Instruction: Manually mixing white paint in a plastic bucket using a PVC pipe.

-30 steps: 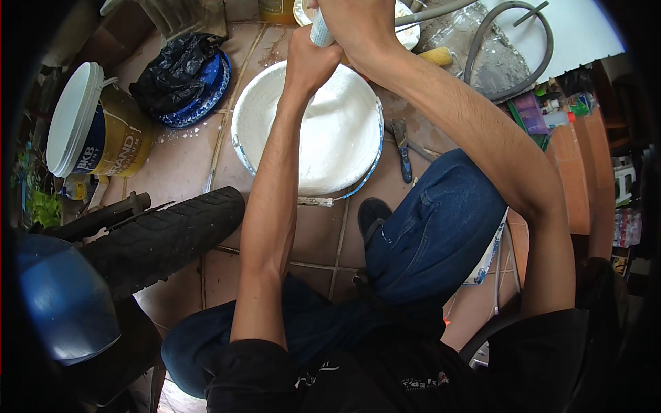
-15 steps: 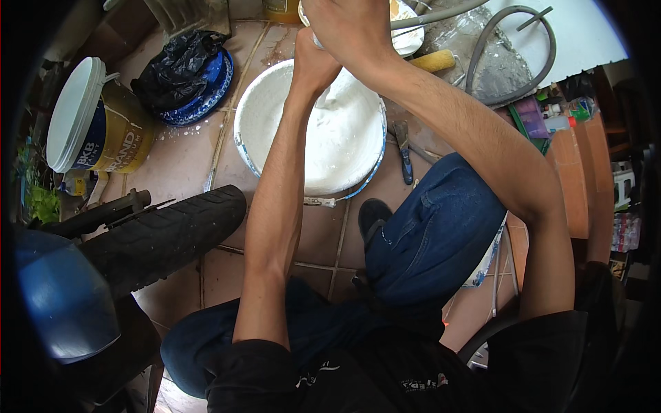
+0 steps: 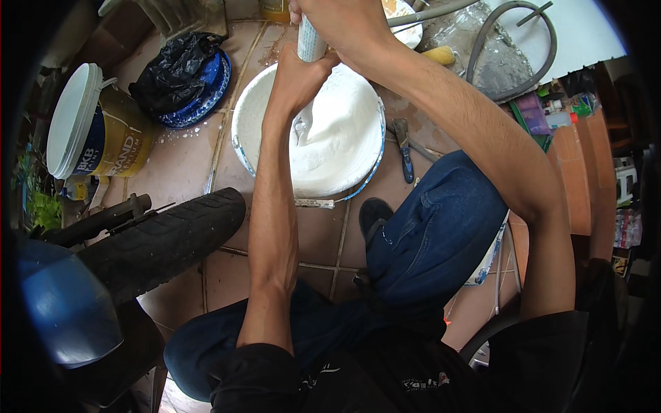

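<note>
Two-handed, clasps a pale cylindrical handle (image 3: 311, 43), wrapped low by the left grip (image 3: 299, 80) and high by the right grip (image 3: 342, 27). Looks stiff and light, yet likely drags in the thick white paste (image 3: 344, 131); best held round its sides. Shows bare between both grips, near the far rim of the bucket (image 3: 249, 118); seemingly joins, past the left grip, a smeared shaft (image 3: 304, 124).

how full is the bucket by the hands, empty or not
Not empty: thick white material lies inside the bucket, its surface in soft folds. Exactly how full, I cannot tell, as the depth is hidden.
</note>
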`<action>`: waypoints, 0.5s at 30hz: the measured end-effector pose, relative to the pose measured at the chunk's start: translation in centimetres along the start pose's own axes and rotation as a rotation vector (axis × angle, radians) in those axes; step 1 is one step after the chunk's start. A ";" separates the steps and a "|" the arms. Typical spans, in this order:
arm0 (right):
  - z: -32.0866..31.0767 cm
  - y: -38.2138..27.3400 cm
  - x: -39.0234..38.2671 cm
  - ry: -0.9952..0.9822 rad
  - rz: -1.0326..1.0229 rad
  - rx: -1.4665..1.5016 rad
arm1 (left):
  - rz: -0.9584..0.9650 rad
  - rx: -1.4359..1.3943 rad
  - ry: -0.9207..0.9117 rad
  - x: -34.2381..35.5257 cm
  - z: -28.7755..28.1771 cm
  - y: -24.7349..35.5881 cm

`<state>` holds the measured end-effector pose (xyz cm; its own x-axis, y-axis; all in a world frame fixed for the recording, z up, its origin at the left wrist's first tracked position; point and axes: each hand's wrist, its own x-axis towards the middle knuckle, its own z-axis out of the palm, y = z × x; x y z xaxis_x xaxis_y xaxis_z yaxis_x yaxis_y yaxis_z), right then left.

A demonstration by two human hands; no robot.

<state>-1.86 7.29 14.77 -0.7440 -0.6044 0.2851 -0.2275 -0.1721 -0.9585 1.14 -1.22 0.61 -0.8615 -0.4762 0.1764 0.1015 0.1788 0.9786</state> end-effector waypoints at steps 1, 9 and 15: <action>-0.4 0.0 0.1 0.007 -0.001 -0.008 | -0.028 -0.052 -0.048 0.0 0.7 0.1; -0.9 2.7 1.2 0.061 -0.305 -0.249 | 0.089 -0.114 0.054 0.1 2.8 -0.1; -0.1 3.7 0.9 0.054 -0.515 -0.310 | 0.445 -0.195 0.294 0.6 3.7 -0.1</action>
<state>-3.37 6.17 11.45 -0.5187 -0.4617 0.7196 -0.7333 -0.1925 -0.6521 -1.22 1.69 0.26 -0.5429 -0.6157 0.5711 0.5373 0.2679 0.7997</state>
